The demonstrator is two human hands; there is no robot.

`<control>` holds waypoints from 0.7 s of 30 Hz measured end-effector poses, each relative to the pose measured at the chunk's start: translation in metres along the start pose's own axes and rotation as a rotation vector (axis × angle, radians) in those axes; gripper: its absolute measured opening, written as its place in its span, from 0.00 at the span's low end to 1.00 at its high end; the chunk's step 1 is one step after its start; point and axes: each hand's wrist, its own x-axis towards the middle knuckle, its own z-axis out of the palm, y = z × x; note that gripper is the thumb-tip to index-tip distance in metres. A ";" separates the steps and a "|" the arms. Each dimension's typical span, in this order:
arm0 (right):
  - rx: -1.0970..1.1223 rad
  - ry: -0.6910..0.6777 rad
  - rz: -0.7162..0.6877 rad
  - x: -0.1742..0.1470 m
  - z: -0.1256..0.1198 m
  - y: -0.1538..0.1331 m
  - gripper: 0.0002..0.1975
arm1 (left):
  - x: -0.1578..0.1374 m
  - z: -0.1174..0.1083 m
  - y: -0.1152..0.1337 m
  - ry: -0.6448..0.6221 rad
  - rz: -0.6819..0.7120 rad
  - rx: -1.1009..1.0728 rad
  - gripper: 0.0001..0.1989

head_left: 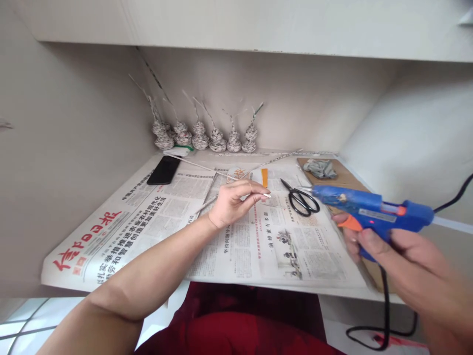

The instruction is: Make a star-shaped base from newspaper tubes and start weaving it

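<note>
My left hand [236, 199] is closed over the newspaper, pinching a thin rolled-paper stick [266, 195] between thumb and fingers. The stick's white tip pokes out to the right; most of it is covered by the hand. On the right, my right hand [384, 251] grips a blue hot glue gun [347, 197] with an orange trigger. Its nozzle points left, apart from the stick, and a clear glue stick [454, 222] juts from the back. Black-handled scissors [303, 201] lie on the newspaper between the hands, near the nozzle.
Several woven paper gourds [218, 140] line the back wall. A black phone [163, 170] lies at left on the newspaper [162, 231]. Loose paper sticks [273, 160] lie behind the left hand. A crumpled cloth [320, 168] rests on a brown board [347, 177]. A black cord [386, 305] hangs at right.
</note>
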 end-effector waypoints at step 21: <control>0.095 -0.136 -0.079 -0.009 0.032 -0.049 0.14 | -0.001 0.001 0.000 -0.011 0.003 -0.006 0.04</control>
